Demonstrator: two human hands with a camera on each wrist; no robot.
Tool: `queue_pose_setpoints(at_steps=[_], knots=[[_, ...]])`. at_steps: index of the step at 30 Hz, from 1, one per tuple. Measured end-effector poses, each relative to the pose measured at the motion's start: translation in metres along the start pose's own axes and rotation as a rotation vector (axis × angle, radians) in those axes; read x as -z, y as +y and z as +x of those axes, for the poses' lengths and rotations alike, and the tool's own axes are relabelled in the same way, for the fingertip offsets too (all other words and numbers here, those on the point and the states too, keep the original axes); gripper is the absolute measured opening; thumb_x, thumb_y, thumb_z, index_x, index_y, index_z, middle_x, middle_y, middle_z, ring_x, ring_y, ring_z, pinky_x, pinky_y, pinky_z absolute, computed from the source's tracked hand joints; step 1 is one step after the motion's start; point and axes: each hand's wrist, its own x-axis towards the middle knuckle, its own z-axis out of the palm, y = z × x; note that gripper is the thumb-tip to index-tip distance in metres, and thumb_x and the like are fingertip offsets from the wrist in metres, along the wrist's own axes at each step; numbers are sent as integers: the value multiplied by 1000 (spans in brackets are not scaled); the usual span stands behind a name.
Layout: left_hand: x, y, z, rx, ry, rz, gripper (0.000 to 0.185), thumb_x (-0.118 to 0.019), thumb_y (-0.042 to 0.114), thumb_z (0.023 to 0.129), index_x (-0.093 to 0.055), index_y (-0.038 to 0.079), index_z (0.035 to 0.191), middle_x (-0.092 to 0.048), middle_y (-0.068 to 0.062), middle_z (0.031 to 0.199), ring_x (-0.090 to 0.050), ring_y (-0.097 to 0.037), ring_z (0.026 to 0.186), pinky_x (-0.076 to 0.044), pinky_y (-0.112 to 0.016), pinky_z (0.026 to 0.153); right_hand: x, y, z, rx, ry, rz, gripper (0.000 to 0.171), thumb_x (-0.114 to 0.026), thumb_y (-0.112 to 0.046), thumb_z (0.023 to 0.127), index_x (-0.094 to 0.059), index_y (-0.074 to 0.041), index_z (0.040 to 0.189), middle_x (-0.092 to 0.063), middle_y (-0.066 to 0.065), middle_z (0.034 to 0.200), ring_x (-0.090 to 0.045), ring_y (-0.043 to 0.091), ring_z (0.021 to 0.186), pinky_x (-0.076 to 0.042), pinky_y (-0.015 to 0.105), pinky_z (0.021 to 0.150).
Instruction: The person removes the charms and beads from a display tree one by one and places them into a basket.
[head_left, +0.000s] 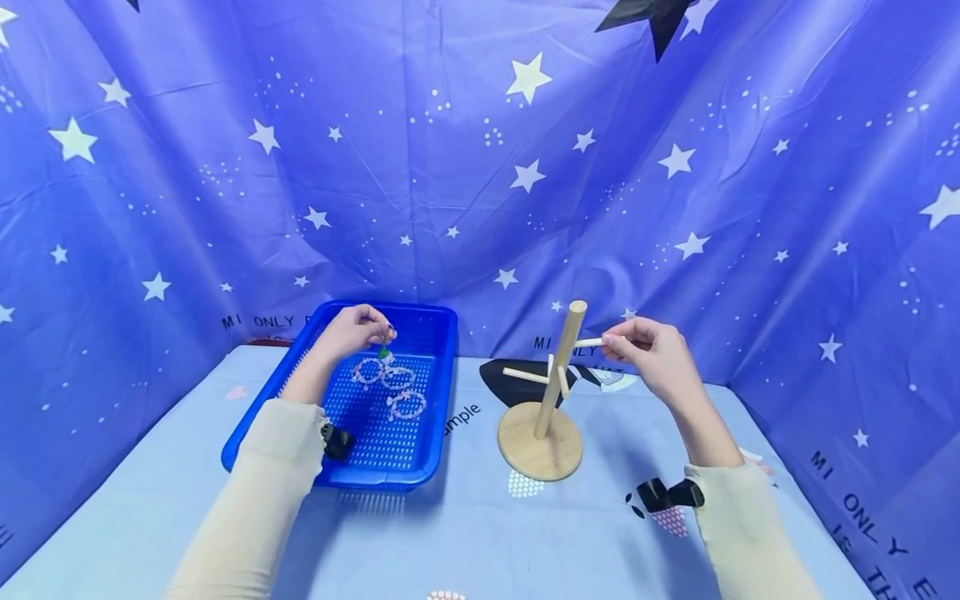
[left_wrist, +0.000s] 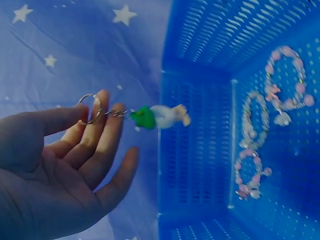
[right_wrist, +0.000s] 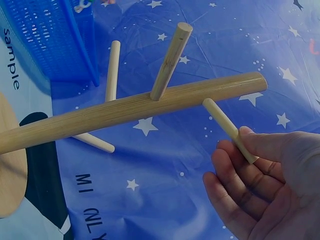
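Observation:
My left hand [head_left: 360, 327] is above the blue basket and pinches the metal ring of a keychain [left_wrist: 145, 118]. From its short chain hangs a small figure with a green top, a white middle and a peach-coloured end. Several beaded bracelets [head_left: 407, 406], pink and clear, lie on the floor of the basket [head_left: 444, 400]; the left wrist view shows them at the right. Over on the right, my right hand [head_left: 652, 354] pinches a short peg [right_wrist: 222, 119] of the wooden stand [head_left: 576, 333] between thumb and fingers. The stand is upright on its round base, with several pegs along its post.
A light blue cloth [head_left: 480, 542] with printed words and shapes covers the table. Behind and at both sides hangs a blue-purple curtain [head_left: 420, 167] with white stars. The basket is at the left and the stand right of the middle. A black camera mount sits at each wrist.

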Motion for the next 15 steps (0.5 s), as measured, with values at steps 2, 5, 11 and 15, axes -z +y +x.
queue_pose_setpoints(at_steps=[2, 5, 11, 15], knots=[[-1, -4, 0, 25, -62, 39, 19, -50, 9, 103, -59, -7, 109, -71, -25, 108, -66, -14, 78, -51, -22, 66, 1, 1, -1, 2, -3, -6, 29, -64, -17, 98, -66, 9, 108, -74, 15, 93, -67, -3, 75, -58, 15, 72], [-2, -9, -2, 79, -173, 85, 17, -48, 7, 103, -59, -6, 106, -72, -21, 104, -60, -9, 70, -46, -22, 59, 2, 2, -2, 4, -6, -8, 29, -64, -17, 98, -66, 9, 109, -74, 16, 94, -67, -3, 75, -58, 15, 72], [-8, -17, -4, 243, -361, 156, 18, -46, 7, 103, -61, -2, 107, -74, -13, 101, -73, -18, 90, -55, -38, 82, 4, 2, -3, 9, -1, -13, 29, -64, -17, 98, -66, 9, 109, -74, 16, 93, -68, -2, 75, -58, 15, 72], [-8, -25, -5, 318, -368, 202, 17, -49, 8, 102, -62, -2, 107, -75, -12, 97, -74, -21, 93, -53, -50, 95, 2, -1, -2, 17, 2, -3, 28, -64, -17, 98, -66, 9, 108, -74, 15, 91, -68, -1, 74, -58, 16, 72]])
